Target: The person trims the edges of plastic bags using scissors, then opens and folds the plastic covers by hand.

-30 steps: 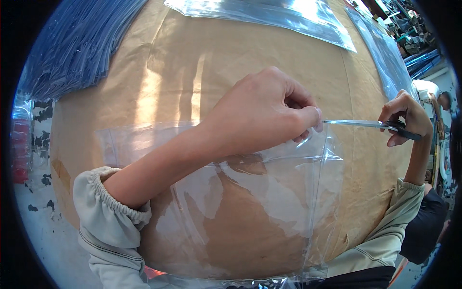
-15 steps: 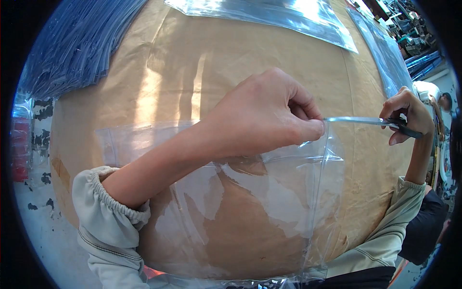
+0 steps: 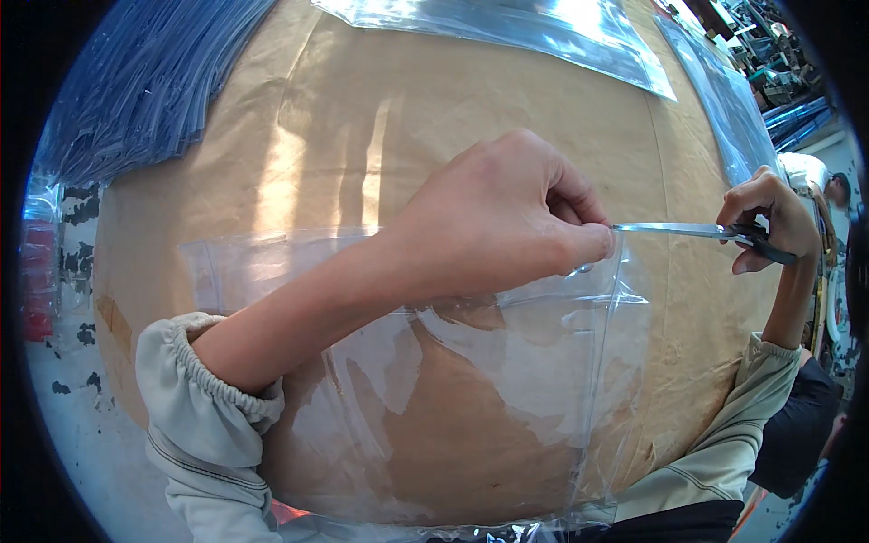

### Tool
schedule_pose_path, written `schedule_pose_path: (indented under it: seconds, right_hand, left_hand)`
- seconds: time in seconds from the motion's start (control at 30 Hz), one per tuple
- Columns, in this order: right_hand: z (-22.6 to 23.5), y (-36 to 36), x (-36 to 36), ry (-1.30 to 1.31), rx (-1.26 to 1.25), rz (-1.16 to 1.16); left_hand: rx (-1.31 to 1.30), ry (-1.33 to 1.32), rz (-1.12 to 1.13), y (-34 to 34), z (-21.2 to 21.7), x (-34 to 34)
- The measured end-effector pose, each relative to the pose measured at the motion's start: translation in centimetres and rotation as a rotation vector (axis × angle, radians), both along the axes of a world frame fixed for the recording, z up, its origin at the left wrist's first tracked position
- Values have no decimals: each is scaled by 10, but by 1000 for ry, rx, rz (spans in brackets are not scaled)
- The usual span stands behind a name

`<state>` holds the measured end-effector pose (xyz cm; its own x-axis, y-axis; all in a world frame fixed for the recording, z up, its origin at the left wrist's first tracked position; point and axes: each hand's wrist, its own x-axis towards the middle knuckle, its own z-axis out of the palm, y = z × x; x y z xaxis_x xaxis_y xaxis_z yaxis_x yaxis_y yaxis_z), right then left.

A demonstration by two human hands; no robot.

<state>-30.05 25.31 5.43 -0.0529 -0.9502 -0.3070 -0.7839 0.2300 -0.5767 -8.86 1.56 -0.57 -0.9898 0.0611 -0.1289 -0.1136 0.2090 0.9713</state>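
Note:
A clear plastic bag with seamed edges lies in front of me, spread over the brown-covered table. My left hand reaches across it and pinches its upper right corner between thumb and fingertips. On the right, my right hand grips the black handles of a pair of scissors. The scissors' silver blades point left, and their tips meet the plastic right beside my left fingertips. Whether the blades are parted is hard to make out. My left hand hides part of the bag's upper edge.
A thick stack of bluish clear plastic sheets sits at the far left. More clear plastic lies along the far side, with another bluish pile at the far right. Beyond the table's right edge, another person is partly visible.
Both hands have barely moved. The scissors' blades have turned slightly, showing more of their flat side, and the bag's right edge has shifted a little to the right.

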Motion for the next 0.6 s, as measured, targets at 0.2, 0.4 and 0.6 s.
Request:
schedule_pose_path:
  seconds: [0.2,0.4,0.6]
  right_hand:
    - [16,0,7,-16,92,-76]
    - [-2,1,-3,69,15,29]
    - [-6,4,-1,70,-88,15]
  left_hand:
    - [32,47,-14,0,0,0]
    - [23,20,26,1,-7,-1]
    - [37,30,49,1,-4,0]
